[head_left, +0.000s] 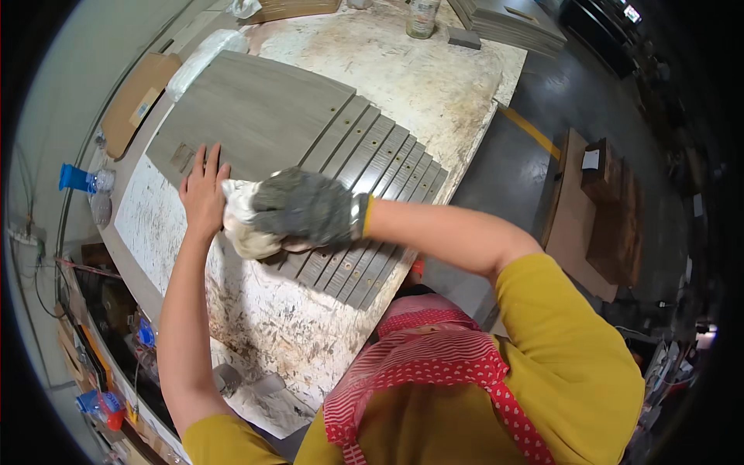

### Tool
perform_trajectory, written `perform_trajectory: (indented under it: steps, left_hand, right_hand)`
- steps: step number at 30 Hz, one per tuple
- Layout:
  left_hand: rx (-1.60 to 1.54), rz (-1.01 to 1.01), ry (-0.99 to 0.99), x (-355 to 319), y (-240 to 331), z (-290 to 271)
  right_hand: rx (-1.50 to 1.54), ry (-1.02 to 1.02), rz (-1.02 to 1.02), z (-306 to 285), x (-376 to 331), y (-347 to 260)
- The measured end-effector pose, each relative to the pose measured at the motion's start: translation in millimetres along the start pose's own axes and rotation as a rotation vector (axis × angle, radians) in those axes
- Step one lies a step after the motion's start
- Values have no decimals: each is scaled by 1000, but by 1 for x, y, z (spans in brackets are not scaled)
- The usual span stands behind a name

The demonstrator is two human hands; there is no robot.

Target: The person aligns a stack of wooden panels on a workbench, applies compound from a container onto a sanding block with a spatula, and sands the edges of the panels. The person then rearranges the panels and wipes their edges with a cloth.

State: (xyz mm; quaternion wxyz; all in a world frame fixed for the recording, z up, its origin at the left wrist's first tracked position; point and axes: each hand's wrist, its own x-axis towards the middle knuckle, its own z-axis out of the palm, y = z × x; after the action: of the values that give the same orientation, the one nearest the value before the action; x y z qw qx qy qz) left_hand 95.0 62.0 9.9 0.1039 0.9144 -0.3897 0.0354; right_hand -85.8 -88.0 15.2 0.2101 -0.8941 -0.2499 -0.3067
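A stack of grey wood-grain panels (260, 105) lies fanned out in steps across the table, with small holes along the exposed edges. My left hand (204, 190) is bare and rests with its fingers spread on the top panel, near the panel's left end. In a dark grey knit glove, my right hand (306, 208) is closed around a bunched white rag (245, 223). The rag is against the panels just right of my left hand, and my right forearm crosses above the lower steps of the stack. The gloved fingertips are partly hidden by the cloth.
The stained white worktable (457, 93) carries a jar (422, 19), a small grey block (463, 37) and more stacked panels (504, 23) at the far side. Cardboard (139, 105) and a blue-capped bottle (81, 179) are at the left. Brown wooden boxes (616, 209) stand beyond the right edge.
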Motion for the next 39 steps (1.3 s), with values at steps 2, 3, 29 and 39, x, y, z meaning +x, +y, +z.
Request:
perform_trajectory:
  steps: [2,3,29,39]
  left_hand:
    - [6,6,-15,-2,-2,-2]
    - [5,10,-23,-2,3,-4]
    - [16,-8,-17,-3,7,-6]
    - [38,30,110,-4,-2,5]
  right_hand:
    - [-26,-110,215,-34,-13,37]
    - [-2,83,22,-48,-37,85]
    - [-161,-62,346,-102,-104,105]
    - [-295,-144,613,-111,-111,91]
